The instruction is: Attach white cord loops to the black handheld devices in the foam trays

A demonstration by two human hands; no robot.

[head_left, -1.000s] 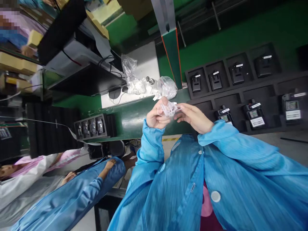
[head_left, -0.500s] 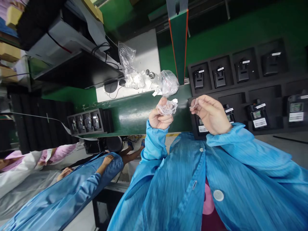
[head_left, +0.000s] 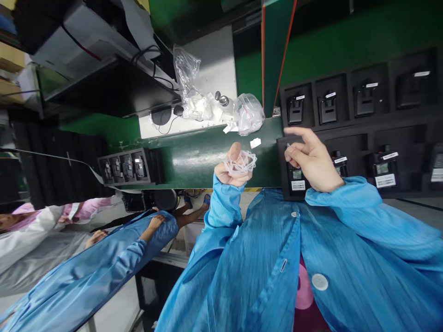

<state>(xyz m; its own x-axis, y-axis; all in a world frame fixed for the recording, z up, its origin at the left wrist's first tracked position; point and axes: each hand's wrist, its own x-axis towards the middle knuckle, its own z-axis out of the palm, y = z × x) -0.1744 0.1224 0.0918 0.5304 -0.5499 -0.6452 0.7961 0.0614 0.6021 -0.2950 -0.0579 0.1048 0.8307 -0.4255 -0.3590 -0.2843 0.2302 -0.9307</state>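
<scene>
My left hand [head_left: 230, 173] is closed around a tangled bunch of thin clear loops [head_left: 242, 160], held up over the green bench surface [head_left: 194, 159]. My right hand [head_left: 313, 159] is a short way to the right, apart from the bunch. Its thumb and a finger pinch a single small clear loop [head_left: 288, 146] while the index finger points left. This hand hovers over the near corner of a black foam tray [head_left: 349, 127] whose pockets hold small black devices [head_left: 327, 108] with white labels. Both my sleeves are blue.
A clear plastic bag [head_left: 248, 114], a second crumpled bag [head_left: 188, 78] and a small white scrap [head_left: 255, 142] lie beyond my hands. Another black tray of devices [head_left: 128, 167] sits at the left. Co-workers in blue [head_left: 114, 272] and pink sit to my left.
My hands were together at the bunch, then drew apart. The right hand moved right with one loop pinched out, and its index finger has straightened. The view shifted slightly.
</scene>
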